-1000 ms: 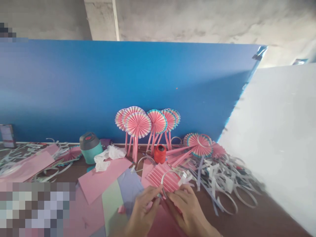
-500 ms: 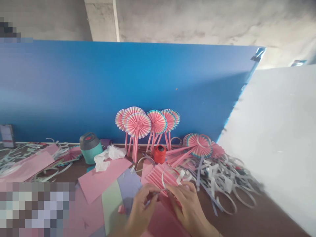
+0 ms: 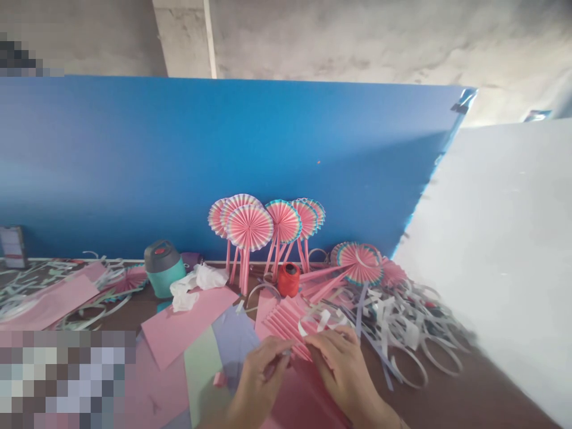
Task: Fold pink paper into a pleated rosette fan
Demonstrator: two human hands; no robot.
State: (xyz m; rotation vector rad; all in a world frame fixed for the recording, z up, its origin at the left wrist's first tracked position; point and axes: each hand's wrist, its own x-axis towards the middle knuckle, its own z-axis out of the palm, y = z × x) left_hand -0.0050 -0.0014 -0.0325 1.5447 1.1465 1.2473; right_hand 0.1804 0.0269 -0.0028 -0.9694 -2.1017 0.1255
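My left hand (image 3: pixel 264 372) is closed in a pinch at the bottom middle; whatever lies in its fingertips is too small to name. Close beside it, my right hand (image 3: pixel 338 366) has its fingers pressed together. A thin white paper strip (image 3: pixel 301 325) curls up at the right fingertips. Just beyond both hands lies a pleated pink paper (image 3: pixel 286 322), its folds running at a slant. Below and between the hands is a flat pink sheet (image 3: pixel 290 396). A small pink piece (image 3: pixel 219 379) rests left of my left hand.
Round pleated fans (image 3: pixel 250 227) on pink sticks lean on the blue board (image 3: pixel 286 137). A red thread spool (image 3: pixel 289 280), a teal flask (image 3: pixel 164 271) and crumpled white tissue (image 3: pixel 196 283) stand or lie ahead. Paper strips (image 3: pixel 402 328) heap at right. Coloured sheets (image 3: pixel 201 363) spread at left.
The white strip's curl has moved slightly right and down with my right fingertips, which have drawn a little apart from the left ones. The left hand stays nearly in place.
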